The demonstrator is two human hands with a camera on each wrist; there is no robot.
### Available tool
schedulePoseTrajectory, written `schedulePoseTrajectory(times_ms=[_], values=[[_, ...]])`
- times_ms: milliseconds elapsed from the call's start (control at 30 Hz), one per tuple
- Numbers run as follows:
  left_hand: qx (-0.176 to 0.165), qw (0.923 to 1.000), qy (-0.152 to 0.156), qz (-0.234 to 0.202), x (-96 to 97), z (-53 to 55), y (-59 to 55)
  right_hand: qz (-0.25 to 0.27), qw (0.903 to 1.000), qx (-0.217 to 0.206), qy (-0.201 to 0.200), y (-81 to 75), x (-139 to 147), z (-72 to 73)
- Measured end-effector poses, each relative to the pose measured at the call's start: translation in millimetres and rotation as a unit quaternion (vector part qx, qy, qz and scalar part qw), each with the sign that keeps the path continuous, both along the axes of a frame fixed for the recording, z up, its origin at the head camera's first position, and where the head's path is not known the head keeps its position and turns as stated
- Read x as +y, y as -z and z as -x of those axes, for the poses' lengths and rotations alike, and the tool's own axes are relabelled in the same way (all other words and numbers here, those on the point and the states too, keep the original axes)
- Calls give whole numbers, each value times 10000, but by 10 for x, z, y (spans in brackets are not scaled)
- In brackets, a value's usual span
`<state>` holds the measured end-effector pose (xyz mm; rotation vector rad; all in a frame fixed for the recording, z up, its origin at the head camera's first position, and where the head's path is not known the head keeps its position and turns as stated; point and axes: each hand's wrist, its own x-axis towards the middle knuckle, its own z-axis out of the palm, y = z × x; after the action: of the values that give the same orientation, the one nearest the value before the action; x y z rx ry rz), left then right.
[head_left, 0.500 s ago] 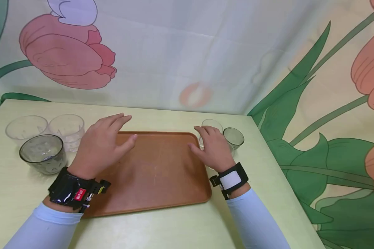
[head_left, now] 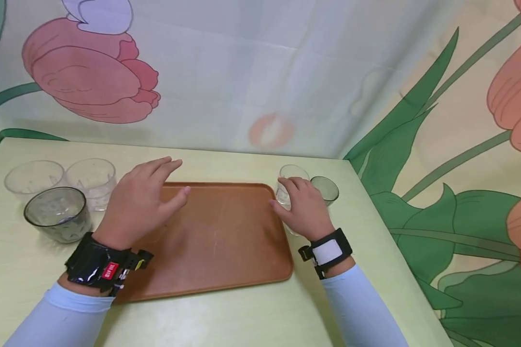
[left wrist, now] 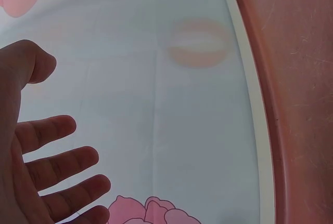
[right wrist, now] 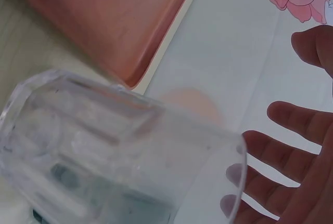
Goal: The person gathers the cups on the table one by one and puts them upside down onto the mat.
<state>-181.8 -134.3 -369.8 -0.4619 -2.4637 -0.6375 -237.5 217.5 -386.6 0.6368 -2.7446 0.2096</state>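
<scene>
My left hand (head_left: pixel 134 202) hovers over the left part of a brown tray (head_left: pixel 226 231), its fingers spread and holding nothing. In the left wrist view its fingers (left wrist: pixel 67 164) stand apart from the tray rim. At the tray's right side, my right hand (head_left: pixel 306 209) is held above a group of small cups. A clear cup (right wrist: pixel 104 146) fills much of the right wrist view, with the fingertips just past its rim, not wrapped round it. Behind the hand are another clear cup (head_left: pixel 293 172) and a grey tinted cup (head_left: pixel 325 189).
Left of the tray stand two wider clear bowls (head_left: pixel 34 179) and a grey tinted bowl (head_left: pixel 58 219), close together. All rest on a pale table (head_left: pixel 191 323). A curtain (head_left: pixel 208 96) printed with flowers hangs along the back and right edges.
My right hand has shifted a little to the right, away from the tray's edge and over the cups. The left hand has stayed nearly still.
</scene>
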Motion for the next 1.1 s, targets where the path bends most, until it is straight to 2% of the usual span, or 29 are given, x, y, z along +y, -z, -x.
schedulePoseTrajectory(times_ms=[267,500,1100], values=[[-11,10000,67,-37,14,5,14,-39,9999,3,125,38,106,4],[-68,9999,110,14,29,3,18,-64,9992,-222,331,13,166,-47],[-166,9998,98,87,33,18,26,-119,9989,-141,432,129,332,-6]])
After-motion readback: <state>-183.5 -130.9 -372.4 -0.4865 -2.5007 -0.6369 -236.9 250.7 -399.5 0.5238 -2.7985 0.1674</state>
